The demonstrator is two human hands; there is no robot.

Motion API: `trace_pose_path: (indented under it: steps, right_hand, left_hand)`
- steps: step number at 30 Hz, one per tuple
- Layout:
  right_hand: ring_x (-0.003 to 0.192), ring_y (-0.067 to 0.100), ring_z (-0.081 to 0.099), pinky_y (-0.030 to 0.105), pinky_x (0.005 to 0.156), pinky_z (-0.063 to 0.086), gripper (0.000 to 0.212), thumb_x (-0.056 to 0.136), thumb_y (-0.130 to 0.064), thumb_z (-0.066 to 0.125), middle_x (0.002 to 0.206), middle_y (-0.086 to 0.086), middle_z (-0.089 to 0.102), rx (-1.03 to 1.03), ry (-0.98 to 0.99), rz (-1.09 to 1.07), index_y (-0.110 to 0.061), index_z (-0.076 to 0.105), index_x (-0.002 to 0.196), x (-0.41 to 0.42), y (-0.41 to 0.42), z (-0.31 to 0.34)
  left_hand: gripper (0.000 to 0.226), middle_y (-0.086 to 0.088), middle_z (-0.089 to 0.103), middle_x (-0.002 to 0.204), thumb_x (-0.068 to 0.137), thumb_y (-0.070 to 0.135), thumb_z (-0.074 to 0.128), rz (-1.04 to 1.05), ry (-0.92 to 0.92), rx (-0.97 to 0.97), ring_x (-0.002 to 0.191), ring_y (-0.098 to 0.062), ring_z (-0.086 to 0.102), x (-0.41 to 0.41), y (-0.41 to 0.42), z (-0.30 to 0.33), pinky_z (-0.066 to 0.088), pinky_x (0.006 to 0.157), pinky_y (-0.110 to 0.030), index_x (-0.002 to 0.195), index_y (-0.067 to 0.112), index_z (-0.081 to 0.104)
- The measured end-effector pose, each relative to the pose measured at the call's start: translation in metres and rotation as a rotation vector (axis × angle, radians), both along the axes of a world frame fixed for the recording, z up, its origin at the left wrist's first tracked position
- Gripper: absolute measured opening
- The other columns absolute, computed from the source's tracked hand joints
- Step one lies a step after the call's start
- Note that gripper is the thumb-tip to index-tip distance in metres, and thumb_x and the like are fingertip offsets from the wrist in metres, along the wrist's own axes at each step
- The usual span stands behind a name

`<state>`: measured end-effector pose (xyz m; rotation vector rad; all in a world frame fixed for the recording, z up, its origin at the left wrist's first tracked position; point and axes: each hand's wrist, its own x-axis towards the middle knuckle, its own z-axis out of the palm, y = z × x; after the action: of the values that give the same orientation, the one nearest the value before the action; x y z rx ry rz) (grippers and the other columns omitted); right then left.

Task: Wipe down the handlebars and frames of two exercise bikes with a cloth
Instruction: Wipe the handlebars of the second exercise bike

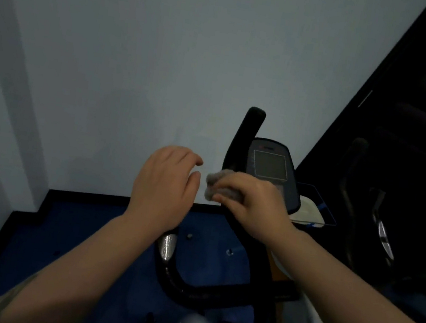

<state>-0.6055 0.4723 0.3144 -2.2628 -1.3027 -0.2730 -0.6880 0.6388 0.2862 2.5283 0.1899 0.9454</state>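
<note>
Wall (110, 63) fills the left and top, meeting the blue floor (70, 237) along a dark skirting edge with open room to the left of the bike. Two hands show. Left hand (165, 184) hovers with relaxed, loosely spread fingers, holding nothing, just beside the cloth. One grey cloth (220, 186) is gripped by the right hand (252, 206) against the black handlebar (247, 138) of the near bike. One console (271, 170) sits behind. A second bike (364, 211) stands dimly at far right.
</note>
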Motion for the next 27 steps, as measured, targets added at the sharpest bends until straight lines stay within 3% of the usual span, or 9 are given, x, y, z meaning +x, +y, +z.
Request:
trace_pose_path:
  steps: [4, 6, 9, 13, 16, 18, 20, 23, 27]
  right_hand:
    - [0.093, 0.007, 0.067, 0.035, 0.082, 0.055, 0.019, 0.076, -0.023, 0.078, 0.099, -0.007, 0.072, -0.202, 0.32, 0.172, -0.02, 0.075, 0.095, -0.008, -0.048, 0.007]
    - [0.09, 0.006, 0.068, 0.027, 0.083, 0.055, 0.019, 0.077, -0.02, 0.077, 0.095, -0.006, 0.074, -0.09, 0.462, 0.151, -0.019, 0.075, 0.096, -0.003, -0.049, 0.017]
    - [0.091, -0.001, 0.066, 0.015, 0.081, 0.051, 0.021, 0.078, -0.016, 0.076, 0.097, -0.012, 0.072, 0.32, 0.458, -0.034, -0.017, 0.074, 0.1, -0.006, -0.024, 0.009]
    - [0.103, 0.002, 0.063, 0.027, 0.093, 0.05, 0.033, 0.075, -0.017, 0.079, 0.109, -0.01, 0.07, 0.382, 0.285, -0.217, -0.025, 0.072, 0.106, -0.04, -0.032, -0.042]
    - [0.097, -0.002, 0.064, 0.023, 0.087, 0.052, 0.029, 0.074, -0.022, 0.08, 0.104, -0.014, 0.071, 0.261, 0.235, -0.273, -0.032, 0.074, 0.101, -0.067, -0.078, -0.064]
    - [0.091, -0.004, 0.065, 0.016, 0.08, 0.051, 0.023, 0.074, -0.024, 0.08, 0.096, -0.017, 0.073, 0.241, 0.386, -0.239, -0.035, 0.075, 0.094, -0.084, -0.1, -0.067]
    - [0.088, -0.002, 0.067, 0.012, 0.074, 0.05, 0.021, 0.076, -0.022, 0.078, 0.092, -0.017, 0.073, 0.434, 0.6, -0.241, -0.034, 0.076, 0.093, -0.091, -0.113, -0.061]
    - [0.096, 0.001, 0.064, 0.017, 0.079, 0.05, 0.02, 0.087, -0.03, 0.065, 0.102, -0.013, 0.071, 0.658, 0.529, -0.487, -0.032, 0.07, 0.107, -0.087, -0.119, -0.06]
    - [0.106, 0.0, 0.054, 0.015, 0.08, 0.037, 0.027, 0.099, -0.034, 0.043, 0.12, -0.015, 0.061, 0.287, 0.36, -0.693, -0.029, 0.062, 0.118, -0.099, -0.104, -0.088]
  left_hand:
    - [0.022, 0.004, 0.061, 0.112, 0.094, 0.021, 0.047, 0.026, 0.017, -0.053, 0.11, -0.014, 0.049, 0.0, -0.004, 0.0, 0.032, 0.091, -0.026, 0.11, 0.018, 0.062]
    - [0.023, 0.003, 0.06, 0.115, 0.094, 0.022, 0.047, 0.044, 0.027, -0.096, 0.113, -0.014, 0.047, 0.002, -0.009, 0.003, 0.03, 0.094, -0.026, 0.112, 0.018, 0.061]
    - [0.025, -0.001, 0.058, 0.119, 0.091, 0.018, 0.05, 0.078, -0.012, -0.222, 0.12, -0.02, 0.046, -0.003, -0.029, 0.009, 0.023, 0.113, -0.039, 0.115, 0.016, 0.059]
    - [0.034, 0.001, 0.051, 0.131, 0.086, 0.021, 0.048, 0.009, -0.11, -0.451, 0.128, -0.016, 0.038, -0.035, -0.07, 0.007, 0.024, 0.113, -0.049, 0.12, 0.02, 0.053]
    - [0.032, 0.016, 0.05, 0.117, 0.088, 0.027, 0.046, -0.096, -0.054, -0.51, 0.117, -0.007, 0.041, -0.059, -0.096, -0.003, 0.034, 0.106, -0.037, 0.119, 0.028, 0.052]
    - [0.027, 0.027, 0.046, 0.107, 0.092, 0.026, 0.048, -0.162, 0.02, -0.506, 0.111, -0.002, 0.042, -0.073, -0.107, -0.01, 0.035, 0.097, -0.027, 0.118, 0.03, 0.052]
    - [0.027, 0.025, 0.049, 0.107, 0.092, 0.023, 0.051, -0.205, 0.095, -0.475, 0.111, -0.002, 0.043, -0.082, -0.117, -0.016, 0.035, 0.098, -0.026, 0.118, 0.03, 0.054]
    - [0.028, 0.019, 0.051, 0.113, 0.093, 0.026, 0.05, -0.216, 0.201, -0.388, 0.114, 0.0, 0.04, -0.092, -0.132, -0.026, 0.025, 0.106, -0.022, 0.121, 0.031, 0.053]
    - [0.03, 0.013, 0.053, 0.112, 0.095, 0.024, 0.05, -0.19, 0.231, -0.253, 0.101, 0.006, 0.034, -0.097, -0.139, -0.033, 0.028, 0.112, -0.036, 0.124, 0.022, 0.055]
